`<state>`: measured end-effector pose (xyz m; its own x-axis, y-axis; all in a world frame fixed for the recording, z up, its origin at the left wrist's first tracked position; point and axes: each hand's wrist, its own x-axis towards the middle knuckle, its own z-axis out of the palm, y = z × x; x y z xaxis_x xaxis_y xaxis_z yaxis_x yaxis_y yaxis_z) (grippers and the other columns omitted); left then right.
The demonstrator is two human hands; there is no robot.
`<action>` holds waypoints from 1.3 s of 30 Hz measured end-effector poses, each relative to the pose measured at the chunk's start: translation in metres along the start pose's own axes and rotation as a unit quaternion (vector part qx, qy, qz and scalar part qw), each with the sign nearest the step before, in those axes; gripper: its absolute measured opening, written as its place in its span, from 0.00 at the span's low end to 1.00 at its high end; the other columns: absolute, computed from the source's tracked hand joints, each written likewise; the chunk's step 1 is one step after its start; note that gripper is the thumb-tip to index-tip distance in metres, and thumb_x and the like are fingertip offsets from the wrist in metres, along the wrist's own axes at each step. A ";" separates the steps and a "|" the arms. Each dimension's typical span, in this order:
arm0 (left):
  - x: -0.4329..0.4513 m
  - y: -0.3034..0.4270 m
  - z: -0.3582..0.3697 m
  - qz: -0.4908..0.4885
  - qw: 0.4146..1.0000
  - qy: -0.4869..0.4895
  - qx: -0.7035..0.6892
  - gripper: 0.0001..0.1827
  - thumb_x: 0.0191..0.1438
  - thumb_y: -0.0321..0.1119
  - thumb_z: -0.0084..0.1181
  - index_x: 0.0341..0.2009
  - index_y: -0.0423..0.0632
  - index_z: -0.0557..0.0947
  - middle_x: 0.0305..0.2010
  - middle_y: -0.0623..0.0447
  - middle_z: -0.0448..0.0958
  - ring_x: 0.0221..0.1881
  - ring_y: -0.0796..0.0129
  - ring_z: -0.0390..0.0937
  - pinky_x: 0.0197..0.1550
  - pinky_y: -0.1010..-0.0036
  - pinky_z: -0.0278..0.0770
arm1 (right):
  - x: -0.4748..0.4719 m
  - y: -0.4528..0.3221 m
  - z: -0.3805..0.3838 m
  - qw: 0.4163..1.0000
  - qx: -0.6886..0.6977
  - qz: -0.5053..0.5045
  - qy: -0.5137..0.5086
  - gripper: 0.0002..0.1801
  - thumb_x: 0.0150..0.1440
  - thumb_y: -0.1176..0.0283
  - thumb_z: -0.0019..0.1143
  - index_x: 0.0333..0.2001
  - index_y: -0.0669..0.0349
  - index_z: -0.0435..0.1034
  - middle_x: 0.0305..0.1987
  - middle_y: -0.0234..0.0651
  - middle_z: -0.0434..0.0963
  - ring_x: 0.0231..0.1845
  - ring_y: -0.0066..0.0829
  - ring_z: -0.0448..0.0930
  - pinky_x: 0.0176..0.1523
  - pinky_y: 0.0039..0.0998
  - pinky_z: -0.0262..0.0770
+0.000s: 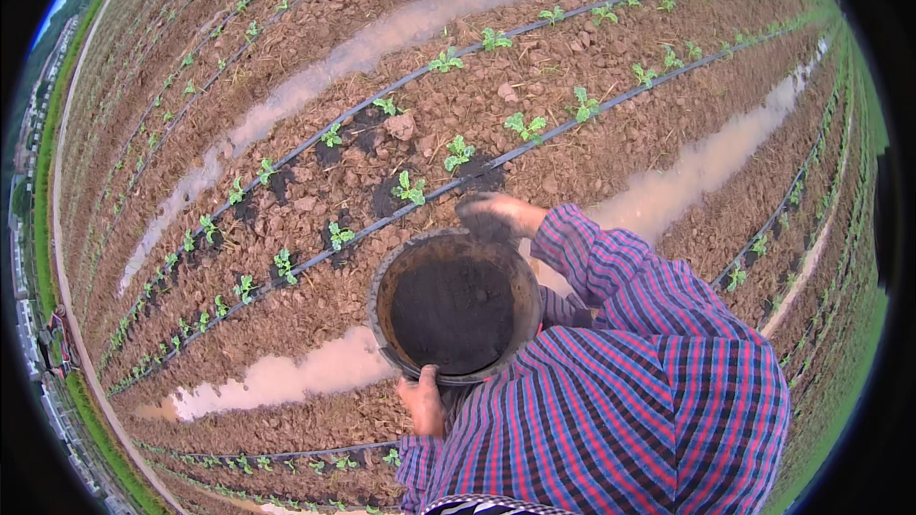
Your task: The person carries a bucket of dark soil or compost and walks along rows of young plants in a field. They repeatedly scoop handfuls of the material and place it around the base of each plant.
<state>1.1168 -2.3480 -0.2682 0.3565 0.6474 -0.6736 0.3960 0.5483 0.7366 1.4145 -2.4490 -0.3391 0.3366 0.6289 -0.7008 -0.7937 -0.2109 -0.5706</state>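
Note:
My left hand (424,402) grips the rim of a round dark bucket (538,300), its thumb over the edge. Fine black powdery material (452,315) fills the inside, and the upper walls are coated brown. My right hand (497,214), blurred and blackened, is over the far rim with its fingers downward. Whether powder is still in its fingers cannot be made out. Just beyond it runs a black drip line (379,224). Leafy green seedlings (408,189) stand along this line, and a dark powder patch (483,170) lies by one of them.
A second drip line (358,109) with seedlings runs roughly parallel. Muddy water stands in furrows on both sides, in one puddle (308,375) left of the bucket and another channel (680,182) at right. Clods (401,126) cover the soil. A dirt path (61,229) borders the field.

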 end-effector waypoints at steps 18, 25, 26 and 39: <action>-0.008 0.012 0.019 -0.010 1.000 -0.005 0.028 0.17 0.39 0.19 0.48 0.39 0.34 0.70 0.36 0.49 0.72 0.33 0.67 0.70 0.38 0.75 0.68 | 0.007 0.089 0.020 0.696 -0.686 -0.203 -0.063 0.43 0.33 0.44 0.55 0.50 0.59 0.59 0.49 0.50 0.63 0.45 0.47 0.68 0.47 0.38 0.66; -0.004 0.016 0.028 0.005 0.996 -0.035 0.077 0.18 0.37 0.18 0.50 0.38 0.35 0.70 0.35 0.50 0.72 0.33 0.67 0.70 0.37 0.75 0.68 | -0.043 0.167 0.023 0.748 -0.643 -0.033 -0.159 0.46 0.32 0.42 0.54 0.51 0.59 0.57 0.53 0.57 0.56 0.45 0.53 0.67 0.48 0.39 0.64; -0.001 0.012 0.027 0.003 0.996 -0.038 0.075 0.18 0.37 0.18 0.50 0.38 0.36 0.70 0.35 0.50 0.72 0.32 0.67 0.70 0.37 0.75 0.69 | -0.041 0.179 0.020 0.757 -0.635 -0.039 -0.147 0.43 0.32 0.47 0.56 0.51 0.61 0.57 0.51 0.55 0.61 0.46 0.51 0.68 0.48 0.37 0.64; 0.010 -0.010 0.033 0.021 0.997 -0.063 0.032 0.15 0.39 0.19 0.47 0.37 0.35 0.71 0.36 0.50 0.72 0.33 0.68 0.70 0.39 0.75 0.68 | -0.055 0.078 -0.016 0.985 -0.056 0.121 -0.110 0.20 0.40 0.70 0.58 0.38 0.64 0.67 0.35 0.37 0.70 0.33 0.24 0.71 0.35 0.27 0.69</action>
<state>1.1441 -2.3643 -0.2839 0.4762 0.5944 -0.6481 0.4301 0.4853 0.7612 1.3419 -2.5118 -0.3524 0.0165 0.6944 -0.7194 -0.7716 -0.4487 -0.4508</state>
